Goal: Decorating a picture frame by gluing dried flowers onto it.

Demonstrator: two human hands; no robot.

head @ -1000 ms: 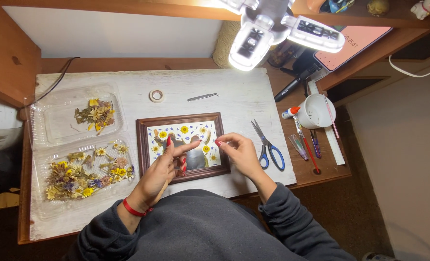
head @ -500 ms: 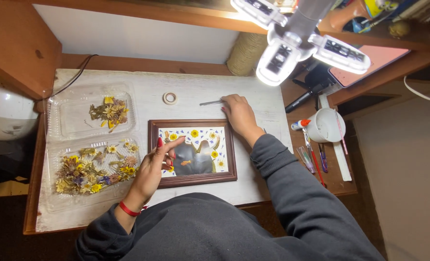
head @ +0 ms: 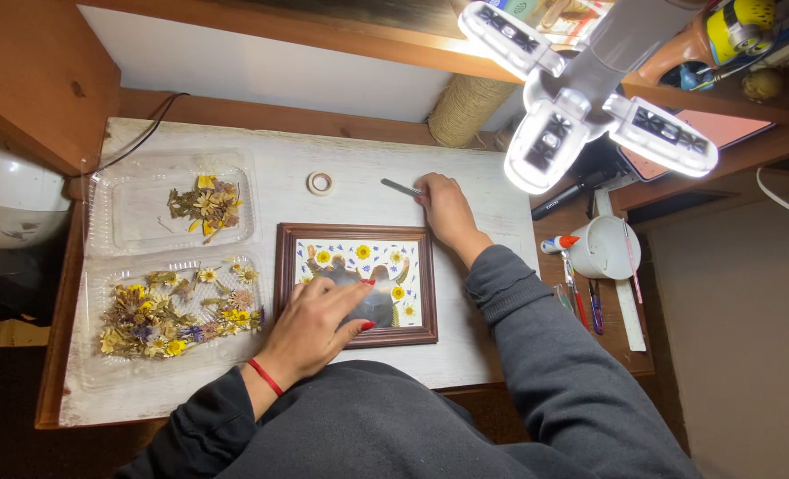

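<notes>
In the head view, the left hand [head: 310, 326] lies open and flat on the dark brown wooden picture frame [head: 356, 284] with pressed yellow flowers, at the centre of the white-painted bench [head: 359, 160]. The right hand [head: 443, 206], above the frame, closes its fingers on thin metal tweezers [head: 401, 187]. A small tape ring [head: 320, 183] lies left of the tweezers. Clear plastic trays [head: 168, 266] of dried flowers fill the left side.

At the far left a clear plastic tray [head: 128, 232] holds a small heap of dried flowers [head: 204, 201]; a second tray nearer by holds a larger heap [head: 168, 310]. A small tape roll [head: 320, 184] lies far centre, with a twine spool [head: 465, 111] behind it. To the right stand a white cup [head: 600, 248], a glue tube [head: 560, 243] and a lit lamp [head: 581, 98].
</notes>
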